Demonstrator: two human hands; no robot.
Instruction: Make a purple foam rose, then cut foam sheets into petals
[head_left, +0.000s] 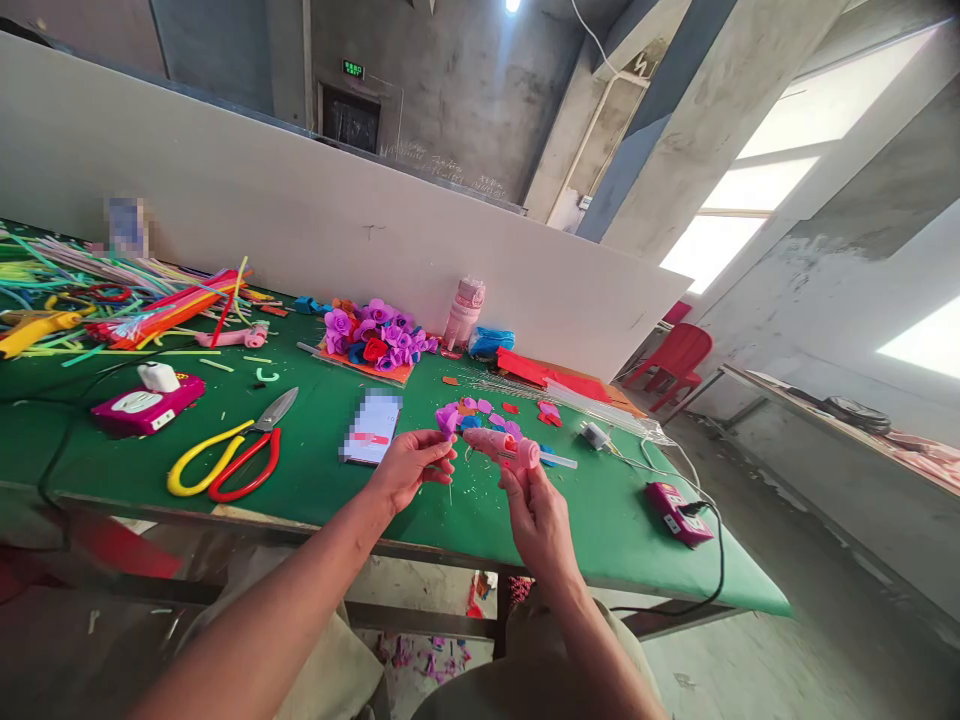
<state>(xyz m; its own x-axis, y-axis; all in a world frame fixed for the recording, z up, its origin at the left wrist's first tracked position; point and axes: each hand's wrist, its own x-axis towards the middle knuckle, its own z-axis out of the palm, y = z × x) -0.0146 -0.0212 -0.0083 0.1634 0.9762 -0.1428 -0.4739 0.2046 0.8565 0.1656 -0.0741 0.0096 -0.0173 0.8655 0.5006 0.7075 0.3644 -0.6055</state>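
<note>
My right hand (pixel 534 510) is closed around a pink glue gun (pixel 501 447), its nozzle pointing left, with a clear glue stick (pixel 559 460) sticking out of its back. My left hand (pixel 409 463) pinches a small purple foam flower piece (pixel 448 418) on a thin stem, held right at the gun's nozzle. Both hands hover above the front edge of the green table (pixel 315 470). Loose purple, pink and red foam petals (pixel 495 410) lie just behind them.
Scissors with yellow and red handles (pixel 229 460), a phone (pixel 372 427), a magenta power strip (pixel 146 405) and another (pixel 679 512) with a black cable lie on the table. Finished foam roses (pixel 375 335), a pink bottle (pixel 463 312), coloured sticks (pixel 135 300) and red sheets (pixel 547 375) sit further back. A red chair (pixel 675 360) stands to the right.
</note>
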